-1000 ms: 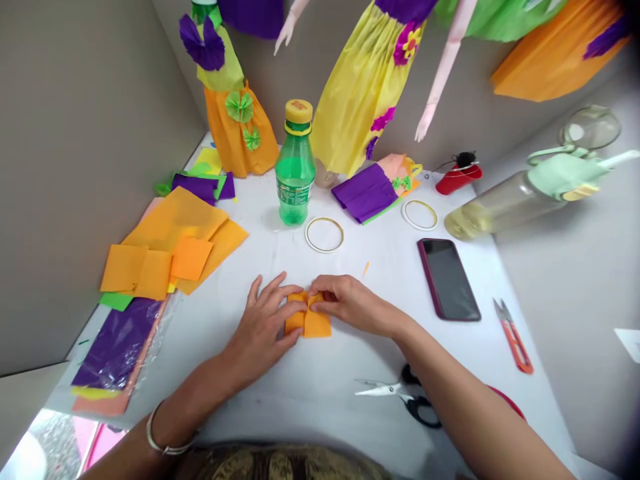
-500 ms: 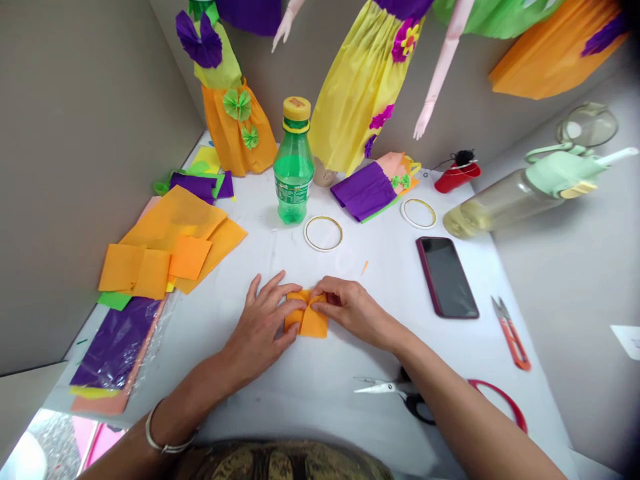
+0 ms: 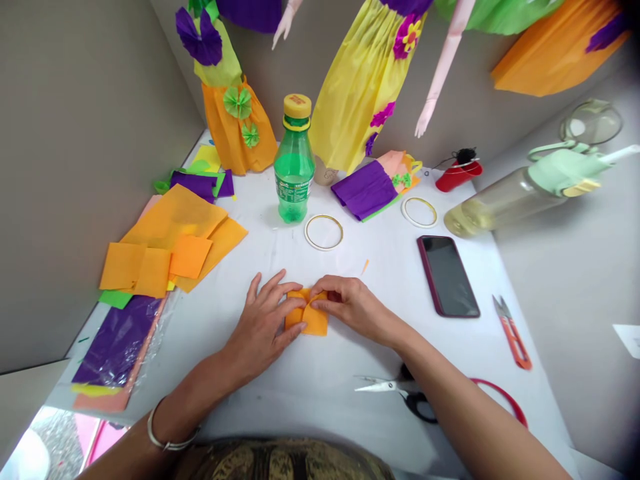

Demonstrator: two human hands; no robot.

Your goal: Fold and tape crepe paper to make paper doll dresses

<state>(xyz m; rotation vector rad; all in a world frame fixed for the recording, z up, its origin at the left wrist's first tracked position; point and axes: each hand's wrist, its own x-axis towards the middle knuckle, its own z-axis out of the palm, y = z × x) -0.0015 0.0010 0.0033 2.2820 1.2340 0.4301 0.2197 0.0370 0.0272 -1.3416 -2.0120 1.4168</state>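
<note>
In the head view, a small folded piece of orange paper (image 3: 315,323) lies on the table (image 3: 300,393), between the centre and the near edge, with both hands at it. It is steadied on its left part by the left hand (image 3: 257,323), whose fingers are spread apart and laid on it rather than closed around it. A raised fold near its far edge is pinched between thumb and fingers of the right hand (image 3: 355,308); how firmly cannot be told. The black-handled scissors (image 3: 377,387) are set towards the near edge, partly covered by the right forearm (image 3: 440,393). The green bottle (image 3: 293,180) stands towards the far edge, beyond the white ring (image 3: 324,249). As a judgement, the fold could be creased off line if the paper were allowed to turn under the lightly placed left fingers, and the thin sheet could be torn or crumpled if it were pulled too hard by the right. The scissors could also be nudged by the forearm if it were drawn back low.
</note>
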